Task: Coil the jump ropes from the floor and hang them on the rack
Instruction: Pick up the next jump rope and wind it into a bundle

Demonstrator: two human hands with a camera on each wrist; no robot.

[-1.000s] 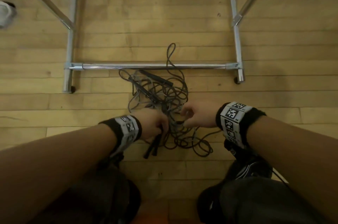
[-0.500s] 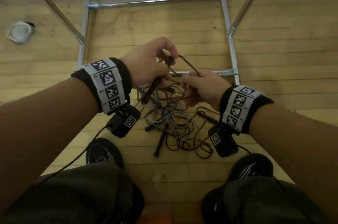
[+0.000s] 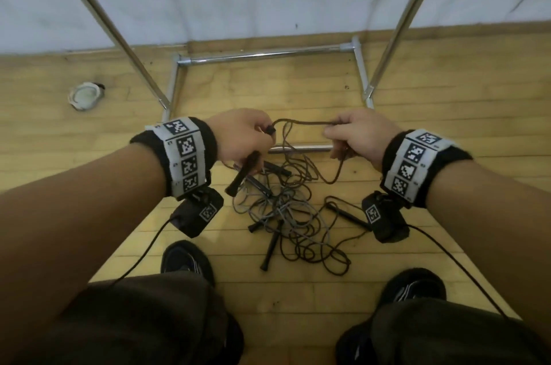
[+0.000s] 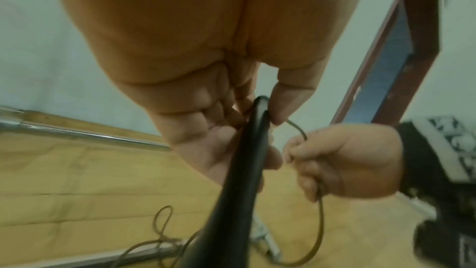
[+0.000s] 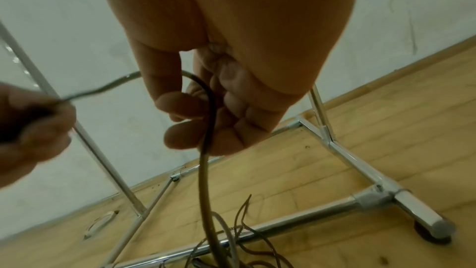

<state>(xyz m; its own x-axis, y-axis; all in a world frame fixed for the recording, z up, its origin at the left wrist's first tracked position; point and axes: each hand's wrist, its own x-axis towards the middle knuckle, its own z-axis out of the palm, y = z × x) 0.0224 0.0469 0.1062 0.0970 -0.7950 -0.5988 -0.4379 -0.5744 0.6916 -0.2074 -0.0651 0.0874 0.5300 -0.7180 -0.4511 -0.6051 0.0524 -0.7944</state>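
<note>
The brown rope (image 3: 304,123) spans both hands above the tangled pile (image 3: 286,215) on the floor. The left hand (image 3: 238,138) grips its black handle (image 3: 243,173); the right hand (image 3: 360,133) pinches the cord. Draw even arm-lengths toward the handle, shaking snags free of the pile, before lifting to the rack (image 3: 262,54) behind it.

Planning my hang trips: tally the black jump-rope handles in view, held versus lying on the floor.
Black plastic handle gripped by left hand: 1
Black plastic handles lying on wooden floor: 5
Total: 6
Right hand grips only brown cord.
</note>
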